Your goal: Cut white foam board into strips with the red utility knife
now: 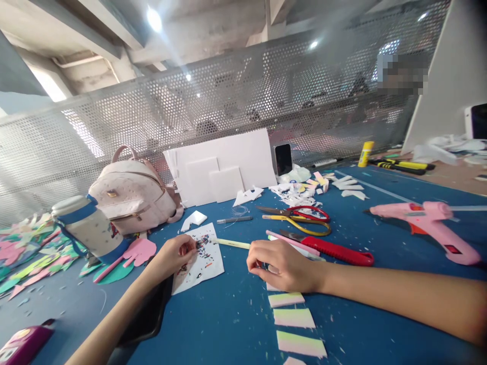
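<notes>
At your far left lies one magenta case [23,342], and behind it a spread of coloured foam cutouts [30,253], too many and too overlapped to count. One water bottle [89,228] leans beside one pale pink backpack [133,195], with a single pink hand-shaped cutout [140,251] at the bottle's foot.

Your left forearm crosses one black slab [148,314]. Your left hand [175,253] has thumb and fingers pinched tight at the upper left edge of the one white sheet [201,268], which is strewn with dark scraps. You cannot tell whether a scrap is caught between the fingertips.

One yellow stick [232,244] lies between your two hands, its left end on the sheet near your left fingertips. One grey pen [234,220] lies behind it, in front of the white boards [236,152] propped against the mesh.

Your right hand [281,263] is curled knuckles-up, fingertips down on a pale piece [272,287] on the blue table [228,324]. Whether it grips that piece or only presses on it cannot be told.

Below the hand run three full pink-and-green strips [293,318] in a column, and a fourth is cut off by the frame. Just behind the hand are one pink stick [292,243], one red cutter [335,251] and two pairs of scissors [300,218], one red-handled and one yellow-handled.

Further right lie one yellow glue stick [366,153] and one pink glue gun [426,223], both well apart from your hands.
</notes>
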`<act>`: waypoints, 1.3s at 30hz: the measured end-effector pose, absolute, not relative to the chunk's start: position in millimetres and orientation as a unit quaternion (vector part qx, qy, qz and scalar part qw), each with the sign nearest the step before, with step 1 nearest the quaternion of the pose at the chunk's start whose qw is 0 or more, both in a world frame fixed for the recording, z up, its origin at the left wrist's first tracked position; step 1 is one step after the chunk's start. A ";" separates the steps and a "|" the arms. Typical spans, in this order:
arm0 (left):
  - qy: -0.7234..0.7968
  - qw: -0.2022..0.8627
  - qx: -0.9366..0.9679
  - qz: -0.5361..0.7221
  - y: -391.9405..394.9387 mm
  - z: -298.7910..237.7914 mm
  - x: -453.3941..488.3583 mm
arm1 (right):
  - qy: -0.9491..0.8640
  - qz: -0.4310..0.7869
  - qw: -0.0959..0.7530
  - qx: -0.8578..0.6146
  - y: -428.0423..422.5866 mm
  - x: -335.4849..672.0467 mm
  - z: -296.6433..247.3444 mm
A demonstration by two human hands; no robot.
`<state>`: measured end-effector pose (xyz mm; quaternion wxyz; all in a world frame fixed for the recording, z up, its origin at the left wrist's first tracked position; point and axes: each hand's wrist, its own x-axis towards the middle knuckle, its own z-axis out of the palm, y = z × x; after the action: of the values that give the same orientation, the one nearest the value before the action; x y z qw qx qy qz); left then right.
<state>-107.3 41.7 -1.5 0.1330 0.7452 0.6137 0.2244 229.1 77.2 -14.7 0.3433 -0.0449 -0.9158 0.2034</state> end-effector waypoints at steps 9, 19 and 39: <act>0.585 0.237 0.678 0.377 37.9 -0.1 -86.2 | -0.914 0.200 0.349 -0.058 76.7 228.8 -13.8; 0.514 0.406 0.581 0.484 1.2 -16.3 0.5 | -0.878 0.211 0.416 -0.106 73.7 231.8 -13.5; 0.543 0.274 0.726 0.321 4.5 -14.2 -6.3 | -0.884 0.212 0.402 -0.112 73.5 229.8 -11.6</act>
<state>-6.3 4.5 -14.2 0.2740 0.7262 0.5428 0.3209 229.8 73.5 -11.6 0.4021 -0.1116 -0.8837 0.2121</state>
